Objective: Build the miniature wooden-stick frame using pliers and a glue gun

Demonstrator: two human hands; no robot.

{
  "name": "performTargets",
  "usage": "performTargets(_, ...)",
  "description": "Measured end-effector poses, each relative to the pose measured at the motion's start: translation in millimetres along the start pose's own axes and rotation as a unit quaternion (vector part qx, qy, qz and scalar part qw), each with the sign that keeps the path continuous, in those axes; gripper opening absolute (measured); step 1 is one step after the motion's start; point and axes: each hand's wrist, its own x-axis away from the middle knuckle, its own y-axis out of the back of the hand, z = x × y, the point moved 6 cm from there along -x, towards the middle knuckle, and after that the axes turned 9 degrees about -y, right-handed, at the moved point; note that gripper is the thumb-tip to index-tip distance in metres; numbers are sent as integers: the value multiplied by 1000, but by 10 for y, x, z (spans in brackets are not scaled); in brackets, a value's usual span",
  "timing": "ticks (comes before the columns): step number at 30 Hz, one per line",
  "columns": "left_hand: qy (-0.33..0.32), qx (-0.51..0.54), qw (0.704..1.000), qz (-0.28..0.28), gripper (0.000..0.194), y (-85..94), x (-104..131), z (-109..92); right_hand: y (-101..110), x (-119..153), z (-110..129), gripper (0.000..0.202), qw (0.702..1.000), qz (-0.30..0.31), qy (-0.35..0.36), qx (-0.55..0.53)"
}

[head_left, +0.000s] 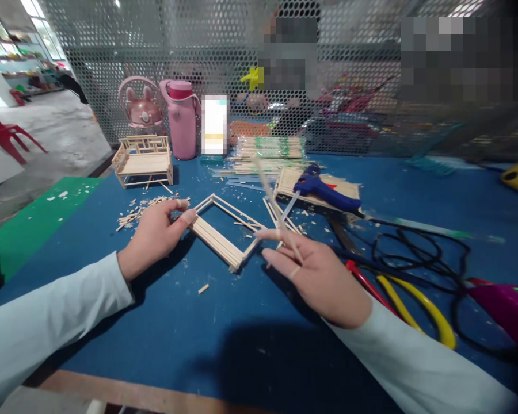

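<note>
A small rectangular frame of thin wooden sticks point(218, 240) lies on the blue tabletop, its near side filled with several sticks laid side by side. My left hand point(157, 233) pinches its left corner between thumb and fingers. In my right hand point(313, 270), a slim wooden stick point(271, 187) is held, slanting up and away to the left and slightly blurred. The right index fingertip is at the frame's right corner; whether it presses on it I cannot tell. Just beyond that hand, a blue glue gun point(326, 190) rests across a flat stick panel point(347, 191).
Stick offcuts point(132, 213) lie beside my left hand. A miniature wooden bench point(144, 164), a pink flask point(183, 123) and bundled sticks point(270, 148) stand or lie toward the metal mesh point(155, 40). At right are yellow-handled pliers point(431, 305) and a black cable point(414, 276).
</note>
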Motion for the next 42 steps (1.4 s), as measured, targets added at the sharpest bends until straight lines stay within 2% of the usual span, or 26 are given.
performTargets(3,-2,45,999,28,33,-33,41,-20,-53,-6,59,26,995,-8,40,96)
performTargets(6,39,150,986,61,33,-112,41,31,-124,11,99,23,988,18,52,143)
performTargets(9,69,262,959,88,39,-193,35,71,-203,43,103,25,987,57,61,137)
performTargets(11,65,291,949,98,37,-212,29,77,-224,44,71,23,990,62,53,111)
performTargets(19,45,263,957,117,29,-205,-12,193,-262,-26,20,23,993,75,24,91)
performTargets(23,40,256,958,124,31,-204,-16,196,-256,18,-27,29,994,100,-37,-17)
performTargets(25,42,253,958,126,32,-189,-3,185,-202,57,-30,28,993,77,-51,-74)
performTargets(28,48,245,959,136,31,-160,23,171,-128,103,-24,30,992,44,-63,-104)
performTargets(30,56,243,959,137,30,-137,37,167,-138,118,-25,33,993,59,-77,-71)
performTargets(34,85,254,955,124,31,-110,61,146,-166,137,-10,35,990,70,-54,110)
performTargets(37,101,245,958,107,33,-110,103,129,-141,172,-5,30,984,29,-24,174)
performTargets(40,102,253,957,96,32,-131,176,107,-88,222,-21,27,979,-38,-12,201)
performTargets(42,101,274,952,90,30,-141,227,93,-86,244,-13,28,976,-59,10,210)
